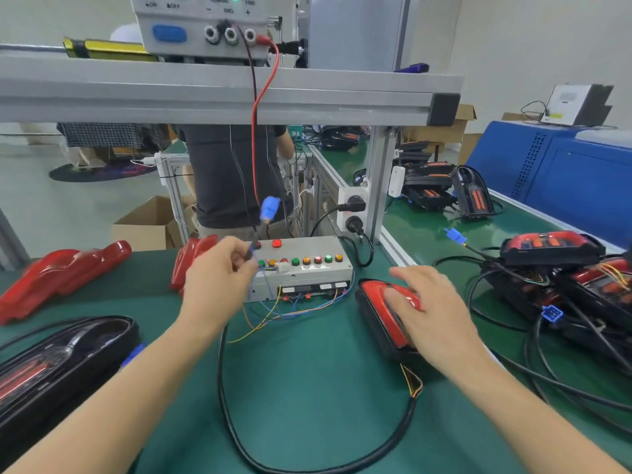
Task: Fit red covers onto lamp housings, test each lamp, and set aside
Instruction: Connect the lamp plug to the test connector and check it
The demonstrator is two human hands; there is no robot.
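Lamp is covered, right hand resting flat on it, left hand pinching the cable; testing's underway, more housings left.

- a factory assembly line: green-matted workbench under an aluminium frame
- a button test box at its far edge
- power supply overhead
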